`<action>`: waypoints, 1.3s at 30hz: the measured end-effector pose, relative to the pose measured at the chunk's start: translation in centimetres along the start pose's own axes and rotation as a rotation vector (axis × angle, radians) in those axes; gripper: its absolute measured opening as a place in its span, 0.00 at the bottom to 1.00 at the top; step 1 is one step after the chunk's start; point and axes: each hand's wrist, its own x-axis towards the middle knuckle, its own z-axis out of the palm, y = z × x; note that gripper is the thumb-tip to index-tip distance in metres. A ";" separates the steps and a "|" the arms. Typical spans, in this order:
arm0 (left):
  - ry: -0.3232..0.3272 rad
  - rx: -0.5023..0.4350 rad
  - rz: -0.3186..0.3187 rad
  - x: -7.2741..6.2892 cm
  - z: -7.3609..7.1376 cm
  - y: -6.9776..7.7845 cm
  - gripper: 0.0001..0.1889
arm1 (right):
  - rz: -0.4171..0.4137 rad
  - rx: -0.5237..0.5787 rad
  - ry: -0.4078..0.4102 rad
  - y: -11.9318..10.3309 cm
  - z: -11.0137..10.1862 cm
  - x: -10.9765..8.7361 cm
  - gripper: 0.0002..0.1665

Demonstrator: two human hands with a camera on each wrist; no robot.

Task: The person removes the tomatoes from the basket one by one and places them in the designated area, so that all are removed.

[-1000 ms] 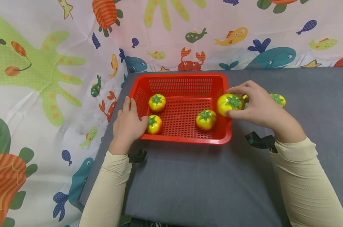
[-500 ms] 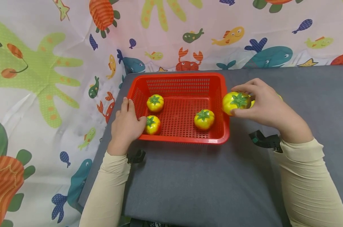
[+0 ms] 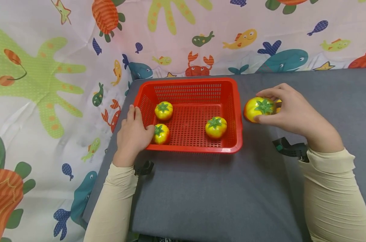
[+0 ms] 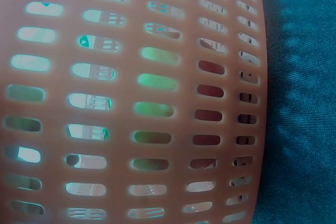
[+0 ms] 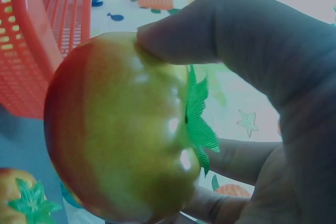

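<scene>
Beside the right wall of a red plastic basket [image 3: 195,148], my right hand [image 3: 297,114] holds a yellow-red toy tomato [image 3: 259,110] with a green leaf star. The right wrist view shows the thumb on one side of this tomato [image 5: 121,129] and fingers on the other. My left hand [image 3: 133,136] grips the basket's front left corner, fingers along the left rim and thumb over the front rim. Inside the basket lie two toy tomatoes at the left, a rear one [image 3: 163,111] and a front one [image 3: 161,134], plus another tomato [image 3: 216,127] at the right.
A sliver of another yellow tomato [image 3: 278,105] shows behind my right fingers, and one tomato [image 5: 23,198] lies low in the right wrist view. The basket stands on a grey cloth-covered table [image 3: 219,195]. A sea-animal curtain [image 3: 176,43] borders its back and left.
My right hand has moved right with the tomato, from over the basket's right rim to outside it. The left hand keeps its place at the corner; the head view has shifted slightly.
</scene>
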 end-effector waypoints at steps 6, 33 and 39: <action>-0.003 -0.002 -0.002 0.0 -0.1 0.0 0.49 | 0.011 -0.034 -0.012 0.6 0.0 0.1 0.37; 0.016 0.003 0.010 0.0 0.1 -0.1 0.48 | 0.042 -0.093 -0.124 2.8 1.2 1.3 0.36; 0.012 0.003 0.008 0.0 0.1 -0.1 0.48 | 0.049 -0.107 -0.140 3.2 1.5 1.7 0.35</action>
